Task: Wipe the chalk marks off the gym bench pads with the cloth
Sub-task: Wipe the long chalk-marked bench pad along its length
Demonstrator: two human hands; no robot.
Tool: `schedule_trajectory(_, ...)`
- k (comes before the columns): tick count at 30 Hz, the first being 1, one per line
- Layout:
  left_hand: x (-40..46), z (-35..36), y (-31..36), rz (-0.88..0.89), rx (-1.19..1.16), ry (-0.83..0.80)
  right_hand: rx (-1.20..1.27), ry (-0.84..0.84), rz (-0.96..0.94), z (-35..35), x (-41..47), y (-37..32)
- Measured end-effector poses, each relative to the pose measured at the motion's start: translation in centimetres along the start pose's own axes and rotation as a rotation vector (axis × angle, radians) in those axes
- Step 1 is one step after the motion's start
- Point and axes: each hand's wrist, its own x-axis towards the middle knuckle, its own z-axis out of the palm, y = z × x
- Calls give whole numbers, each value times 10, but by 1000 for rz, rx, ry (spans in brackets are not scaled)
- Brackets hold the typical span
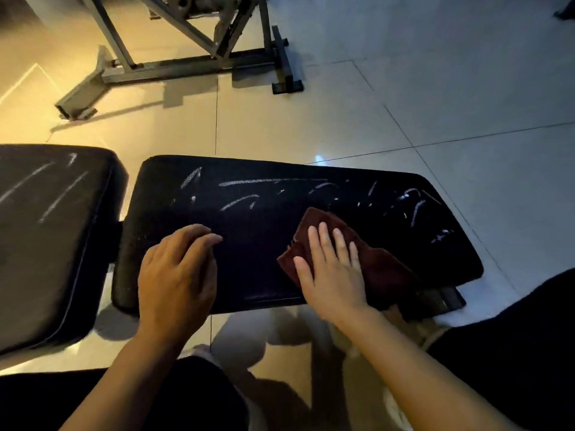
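Tiled floor (404, 88) is lying under two black bench pads, metal frame (174, 57) standing far. Right hand (333, 275) is pressing flat, fingers straight, on dark red cloth (385, 272) on right pad (264, 244); left hand (177, 275) is resting loosely curled, gripping nothing. Chalk marks (273, 182) are streaking both, including left pad (46, 244).

Both bare forearms enter from the lower edge of the frame. Left hand (179, 275), lower centre-left: palm down, fingers loosely bent, tips resting flat. Right hand (331, 273), centre: palm down, fingers straight and slightly spread, pressing downward.
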Motion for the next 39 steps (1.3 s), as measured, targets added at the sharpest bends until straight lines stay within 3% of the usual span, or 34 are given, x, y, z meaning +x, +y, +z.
schedule_trajectory(6, -46, -42, -28, -289, 19, 93, -87, -71, -660, 1, 6, -139)
schedule_trajectory(10, -69, -56, -33, -336, 32, 96, -243, -28, -816, 7, 25, -194)
schedule_trajectory(14, -75, -65, -33, -376, 61, 128, -102, 44, -743, 14, 24, -187)
schedule_trajectory(18, -75, -61, -39, -365, 52, 71, 32, 54, -518, 12, 8, -136)
schedule_trajectory(24, -44, -44, -12, -61, 64, -34, 24, 108, -41, 11, -7, -5)
schedule_trajectory(27, -31, -35, 8, 55, 59, -68, 55, 75, 230, 5, -8, 28)
schedule_trajectory(29, -19, -26, 28, 52, 8, -63, 55, 67, 234, 7, -10, 12)
schedule_trajectory(34, 20, 18, 95, 118, -25, -148, 50, 55, -141, 12, -13, 0)
schedule_trajectory(39, 39, 64, 116, 138, -19, -246, 99, 49, 4, 0, 4, 85)
